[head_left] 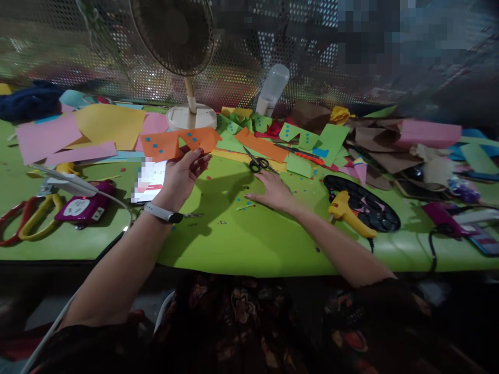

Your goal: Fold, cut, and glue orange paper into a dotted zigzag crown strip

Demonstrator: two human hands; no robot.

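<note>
My left hand [183, 174] is raised above the green table [241, 239] and pinches the lower edge of an orange paper cut-out [171, 143] dotted with small blue spots. A white watch sits on that wrist. My right hand [273, 189] lies flat on the table, fingers stretched out, just below a pair of black scissors [258, 164]. Small blue and red paper dots [245, 200] are scattered by its fingertips.
A fan base [191, 117] and a white bottle [273, 88] stand at the back. Coloured paper sheets [105, 124] cover the back left and right. A yellow glue gun [349, 213] rests on a dark tray [374, 208]. Red-yellow scissors [31, 218] and a magenta device [83, 208] lie left.
</note>
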